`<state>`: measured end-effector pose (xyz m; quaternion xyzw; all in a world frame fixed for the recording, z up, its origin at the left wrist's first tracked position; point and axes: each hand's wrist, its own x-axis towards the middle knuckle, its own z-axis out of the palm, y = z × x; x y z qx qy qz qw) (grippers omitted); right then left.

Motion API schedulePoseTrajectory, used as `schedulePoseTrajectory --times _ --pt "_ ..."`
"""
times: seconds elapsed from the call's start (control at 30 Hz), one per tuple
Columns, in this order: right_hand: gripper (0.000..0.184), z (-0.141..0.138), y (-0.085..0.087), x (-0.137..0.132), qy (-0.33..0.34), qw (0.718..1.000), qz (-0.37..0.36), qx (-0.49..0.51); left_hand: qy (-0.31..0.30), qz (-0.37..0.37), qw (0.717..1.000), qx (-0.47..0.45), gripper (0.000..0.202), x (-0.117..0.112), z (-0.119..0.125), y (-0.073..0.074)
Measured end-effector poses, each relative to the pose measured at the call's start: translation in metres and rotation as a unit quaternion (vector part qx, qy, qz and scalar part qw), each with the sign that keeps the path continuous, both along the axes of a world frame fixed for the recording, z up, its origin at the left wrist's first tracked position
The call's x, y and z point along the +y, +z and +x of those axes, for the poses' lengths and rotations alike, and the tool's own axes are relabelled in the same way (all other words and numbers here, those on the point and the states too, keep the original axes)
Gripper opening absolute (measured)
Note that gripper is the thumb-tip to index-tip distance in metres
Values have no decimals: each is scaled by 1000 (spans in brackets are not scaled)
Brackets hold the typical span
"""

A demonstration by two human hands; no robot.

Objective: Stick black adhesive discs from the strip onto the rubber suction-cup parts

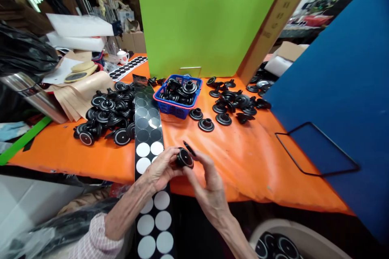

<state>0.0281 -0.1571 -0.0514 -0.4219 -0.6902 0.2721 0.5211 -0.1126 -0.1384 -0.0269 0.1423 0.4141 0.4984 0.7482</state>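
A black rubber diaphragm (184,158) sits firmly in the left hand (161,169) above the orange counter (243,158); the right hand (209,196), its grip narrow, is just beside it, possibly pinching a small dark sliver (189,148), over a strip of white discs (154,222).

Matt black rubber fitting (184,158), glossy orange plastic sheeting (258,162)

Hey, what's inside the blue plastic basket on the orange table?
The blue plastic basket holds a heap of round black rubber parts. The basket's floor and anything beneath the top layer are hidden by the pile.
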Motion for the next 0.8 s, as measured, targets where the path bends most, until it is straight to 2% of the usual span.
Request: schedulePoseTrajectory --times 0.07,0.13,0.27,0.4,0.5,0.6,0.7,0.8 --pt "11 6 11 -5 -66 991 -92 78 20 -30 999 -9 11 -5 -5 2" --pt "15 14 20 -6 -105 978 -144 112 44 -53 997 -28 12 -10 -8 5" --pt "16 24 25 -11 -72 983 -156 56 37 -22 998 -39 18 -20 -10 7" --pt "27 26 28 -19 -67 988 -143 1 8 44 998 42 29 -30 -11 9" --pt "19 25 35 -22 -50 980 -190 36 -5 66 990 122 36 -36 -13 10" --pt "26 24 41 -23 -1 958 -272 91 -1 80 983 166 38 -40 -14 10" --pt "26 22 38 -23 5 941 -309 139 -13 91 984 155 40 -45 -15 8" --pt "26 17 31 -25 -4 944 -299 139 -28 99 986 134 44 -49 -17 6"
